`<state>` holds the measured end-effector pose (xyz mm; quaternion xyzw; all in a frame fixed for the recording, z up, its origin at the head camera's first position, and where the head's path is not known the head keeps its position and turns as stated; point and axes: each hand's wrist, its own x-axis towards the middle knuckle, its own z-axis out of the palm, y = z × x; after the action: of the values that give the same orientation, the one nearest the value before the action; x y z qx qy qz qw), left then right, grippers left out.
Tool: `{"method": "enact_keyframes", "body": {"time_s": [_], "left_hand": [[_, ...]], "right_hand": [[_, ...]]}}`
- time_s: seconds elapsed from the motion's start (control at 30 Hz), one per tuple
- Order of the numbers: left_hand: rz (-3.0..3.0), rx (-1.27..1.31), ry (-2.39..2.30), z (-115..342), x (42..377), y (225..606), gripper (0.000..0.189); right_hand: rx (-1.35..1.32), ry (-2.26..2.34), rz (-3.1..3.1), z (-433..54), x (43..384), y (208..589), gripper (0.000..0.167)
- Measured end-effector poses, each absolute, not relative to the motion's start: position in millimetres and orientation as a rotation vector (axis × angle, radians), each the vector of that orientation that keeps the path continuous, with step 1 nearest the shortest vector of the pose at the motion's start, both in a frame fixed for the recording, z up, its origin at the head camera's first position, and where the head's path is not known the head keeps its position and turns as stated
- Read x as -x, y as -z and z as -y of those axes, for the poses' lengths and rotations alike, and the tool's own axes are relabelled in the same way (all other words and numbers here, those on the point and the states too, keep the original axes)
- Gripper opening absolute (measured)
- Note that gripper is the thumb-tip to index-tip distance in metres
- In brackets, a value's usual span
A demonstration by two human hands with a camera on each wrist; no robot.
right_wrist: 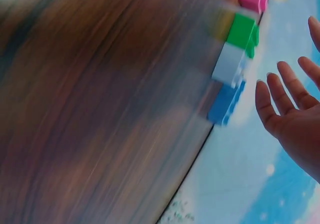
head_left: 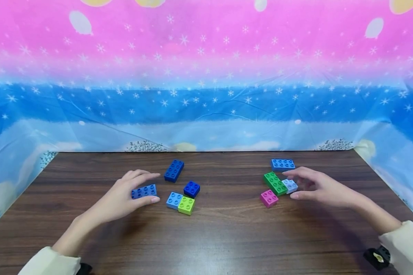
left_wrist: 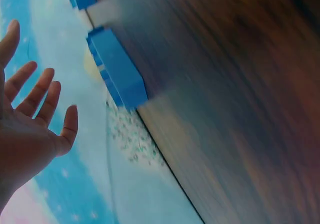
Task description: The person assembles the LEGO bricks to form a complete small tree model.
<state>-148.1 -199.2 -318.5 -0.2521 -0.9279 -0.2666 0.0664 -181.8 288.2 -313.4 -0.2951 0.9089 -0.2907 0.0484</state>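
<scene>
Dark wood grain is running across the counter (head_left: 220,244) in the head view, where bricks are lying in two groups, probably so each hand has its own within reach. Towards the left edge, a long blue brick (head_left: 143,191) is showing between the parted thumb and fingers of the left hand (head_left: 120,198). A lime brick (head_left: 186,205) is lying nearer the middle. Towards the right edge, the right hand (head_left: 321,187) is arching beside a pale blue brick (head_left: 290,186), which is touching a green brick (head_left: 274,183); a pink brick (head_left: 269,198) is lying closest to the near edge.

In the left wrist view, that hand's fingers are spreading, gripping nothing.

In the right wrist view, the fingers are likewise fanning out, apart from the bricks.
</scene>
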Motion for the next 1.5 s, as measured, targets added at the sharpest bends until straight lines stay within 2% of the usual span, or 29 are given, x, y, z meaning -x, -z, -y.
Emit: {"method": "enact_keyframes", "body": {"time_s": [0.5, 0.8, 1.2, 1.5], "left_hand": [[2.849, 1.059, 0.821, 156, 162, 334, 0.044], [2.898, 1.107, 0.787, 148, 165, 336, 0.042], [2.886, 1.140, 0.716, 139, 166, 341, 0.033], [2.861, 1.182, 0.774, 111, 165, 344, 0.033]], "right_hand": [[0.987, 0.816, -2.635, -258, 189, 326, 0.044], [1.105, 0.744, -2.695, -253, 191, 337, 0.041], [1.056, 0.683, -2.729, -250, 191, 341, 0.043], [1.078, 0.667, -2.747, -250, 189, 341, 0.040]]}}
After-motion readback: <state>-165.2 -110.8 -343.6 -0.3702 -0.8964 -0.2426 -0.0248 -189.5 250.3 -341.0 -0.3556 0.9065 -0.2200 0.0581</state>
